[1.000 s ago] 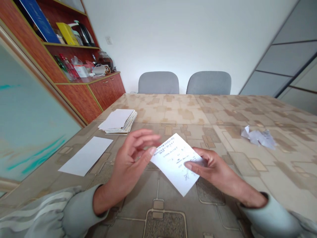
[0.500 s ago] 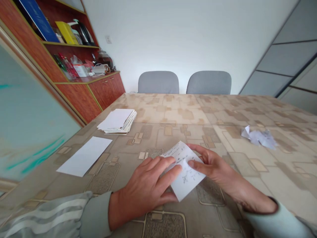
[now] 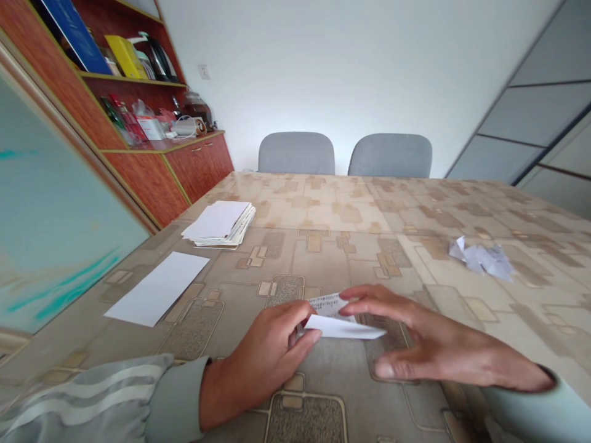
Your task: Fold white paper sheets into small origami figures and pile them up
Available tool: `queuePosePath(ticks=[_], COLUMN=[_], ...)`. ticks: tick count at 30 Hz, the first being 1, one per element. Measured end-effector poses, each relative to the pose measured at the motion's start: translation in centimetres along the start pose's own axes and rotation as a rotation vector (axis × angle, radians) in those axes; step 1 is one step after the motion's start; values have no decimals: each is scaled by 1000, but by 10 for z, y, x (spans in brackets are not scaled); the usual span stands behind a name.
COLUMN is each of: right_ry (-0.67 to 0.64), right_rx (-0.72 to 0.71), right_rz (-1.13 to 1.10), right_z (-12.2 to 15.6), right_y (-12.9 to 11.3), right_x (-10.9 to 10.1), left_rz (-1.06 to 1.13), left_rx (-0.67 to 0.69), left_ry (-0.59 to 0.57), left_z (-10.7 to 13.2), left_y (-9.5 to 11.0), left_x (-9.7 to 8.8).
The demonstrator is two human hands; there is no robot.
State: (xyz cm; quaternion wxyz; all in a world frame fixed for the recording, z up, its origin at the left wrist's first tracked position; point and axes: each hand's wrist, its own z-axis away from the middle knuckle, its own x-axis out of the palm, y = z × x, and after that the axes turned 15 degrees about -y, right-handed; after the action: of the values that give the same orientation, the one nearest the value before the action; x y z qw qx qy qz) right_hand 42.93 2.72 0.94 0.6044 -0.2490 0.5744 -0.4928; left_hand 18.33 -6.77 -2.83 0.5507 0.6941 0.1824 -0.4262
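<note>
Between my hands, close above the table, is a small sheet of paper (image 3: 344, 327) with a crease; its near part tilts up and shows white, and handwriting covers the part behind. My left hand (image 3: 265, 354) pinches the paper's left end between thumb and fingers. At the other end, my right hand (image 3: 410, 338) has its thumb and fingers spread wide; the fingers reach over the paper's far part, and I cannot tell whether they touch it. The thumb stands apart from the paper, over the tabletop.
A stack of paper (image 3: 219, 223) and one blank white sheet (image 3: 157, 288) lie at the left of the patterned table (image 3: 323, 261). Crumpled or folded paper pieces (image 3: 482, 258) lie at the right. Two grey chairs (image 3: 296, 154) stand behind, with a cabinet (image 3: 198, 169) at the back left.
The paper has gone from lying fairly flat with its writing up to a creased form with one part raised. My left hand now pinches its end; my right thumb has come off it.
</note>
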Motion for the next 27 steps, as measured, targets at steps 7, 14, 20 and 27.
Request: queuePosePath(ticks=[7, 14, 20, 27], right_ry=[61, 254, 302, 302], right_rx=[42, 123, 237, 246], right_rz=[89, 350, 465, 530], right_z=[-19, -42, -48, -52], right_y=[13, 24, 21, 18], right_x=[13, 23, 27, 28], left_rz=[111, 287, -131, -543], left_rx=[-54, -82, 47, 347], left_ry=[-66, -28, -37, -218], left_z=[4, 10, 22, 29], left_y=[0, -10, -14, 0], left_x=[3, 7, -4, -5])
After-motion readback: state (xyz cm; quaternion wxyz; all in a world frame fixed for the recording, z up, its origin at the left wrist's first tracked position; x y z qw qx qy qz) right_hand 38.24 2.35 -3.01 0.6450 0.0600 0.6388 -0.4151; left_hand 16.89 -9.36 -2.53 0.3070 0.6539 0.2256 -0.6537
